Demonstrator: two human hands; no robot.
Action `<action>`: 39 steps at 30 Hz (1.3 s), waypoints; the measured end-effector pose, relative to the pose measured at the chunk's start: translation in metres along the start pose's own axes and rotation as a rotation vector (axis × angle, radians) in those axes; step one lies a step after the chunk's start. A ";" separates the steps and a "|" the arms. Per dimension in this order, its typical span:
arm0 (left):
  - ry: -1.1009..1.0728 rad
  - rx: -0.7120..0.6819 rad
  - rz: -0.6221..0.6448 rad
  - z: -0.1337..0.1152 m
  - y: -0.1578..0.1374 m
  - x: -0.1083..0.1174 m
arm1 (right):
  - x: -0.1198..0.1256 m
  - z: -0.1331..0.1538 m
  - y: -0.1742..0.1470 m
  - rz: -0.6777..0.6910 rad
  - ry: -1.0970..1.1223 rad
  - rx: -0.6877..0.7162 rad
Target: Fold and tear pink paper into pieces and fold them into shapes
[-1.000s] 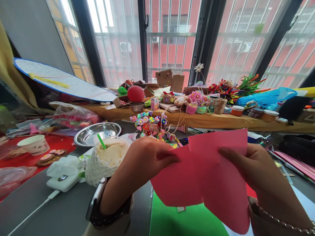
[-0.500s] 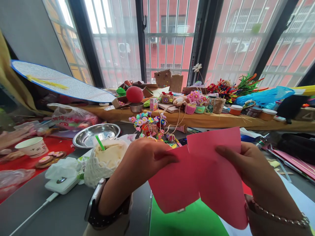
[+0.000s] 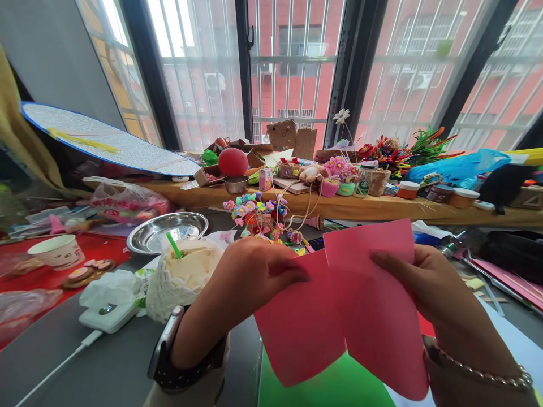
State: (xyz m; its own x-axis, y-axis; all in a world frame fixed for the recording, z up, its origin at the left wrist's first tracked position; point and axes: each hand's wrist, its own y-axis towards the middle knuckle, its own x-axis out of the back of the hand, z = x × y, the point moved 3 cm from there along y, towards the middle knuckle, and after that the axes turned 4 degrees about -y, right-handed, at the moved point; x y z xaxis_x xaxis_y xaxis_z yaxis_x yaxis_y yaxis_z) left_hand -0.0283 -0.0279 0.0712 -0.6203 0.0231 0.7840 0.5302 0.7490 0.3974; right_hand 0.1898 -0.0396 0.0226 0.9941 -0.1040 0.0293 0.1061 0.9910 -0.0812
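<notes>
Red paper (image 3: pixel 303 316): held above the green sheet (image 3: pixel 335 387), pinched between thumb and fingers of the left hand (image 3: pixel 258 268) and right hand (image 3: pixel 432 282). Lower edge: notched at centre. Shaping appears partly done; paper not yet set down.

paper (image 3: pixel 377 316) right of plate (image 3: pixel 159 230)

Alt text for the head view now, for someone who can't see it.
The left hand and right hand hold red paper, notched in its lower edge, above a green sheet. A netted coconut with a green straw sits left, flower crafts beyond.
</notes>
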 end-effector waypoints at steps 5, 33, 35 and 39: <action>-0.015 0.005 -0.017 0.002 0.000 -0.001 | 0.003 0.000 0.000 -0.031 -0.020 -0.007; -1.192 0.343 -0.089 0.022 0.016 -0.028 | 0.005 0.013 -0.010 -0.310 0.029 0.068; -1.091 0.384 -0.164 0.020 0.016 -0.027 | 0.004 0.014 -0.011 -0.305 0.014 0.066; -0.974 0.384 -0.344 0.014 0.016 -0.026 | 0.006 0.013 -0.009 -0.273 0.047 0.060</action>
State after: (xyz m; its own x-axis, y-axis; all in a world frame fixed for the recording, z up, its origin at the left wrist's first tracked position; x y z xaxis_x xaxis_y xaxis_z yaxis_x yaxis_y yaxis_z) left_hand -0.0120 -0.0073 0.0509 -0.9800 0.1598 -0.1187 0.1316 0.9676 0.2157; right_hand 0.1948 -0.0483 0.0360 0.9289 -0.3703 -0.0048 0.3702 0.9288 -0.0173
